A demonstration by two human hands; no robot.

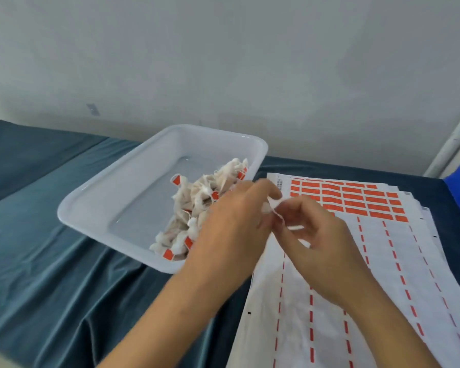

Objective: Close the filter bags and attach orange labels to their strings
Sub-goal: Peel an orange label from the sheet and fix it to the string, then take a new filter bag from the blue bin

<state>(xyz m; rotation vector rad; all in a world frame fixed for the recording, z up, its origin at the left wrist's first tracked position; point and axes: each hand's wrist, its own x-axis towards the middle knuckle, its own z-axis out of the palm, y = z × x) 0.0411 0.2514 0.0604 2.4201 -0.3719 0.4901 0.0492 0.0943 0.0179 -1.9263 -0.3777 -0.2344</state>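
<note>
Right hand (322, 243) and left hand (231, 229): both grips pinched on white filter bag (272, 208), seemingly.

Both arms came up from the bottom edge and met in the middle. The left hand (231, 229) had its back to the camera. Its fingers (263, 188) were bent and pointed to the right, and their tips pinched something small and white. The right hand (322, 245) was just beside it, with its back up too. Its fingers (292, 208) curled in toward the left hand and held the same white bit. The two hands touched at the fingertips. Both forearms were bare, and both wrists were nearly straight.
</note>
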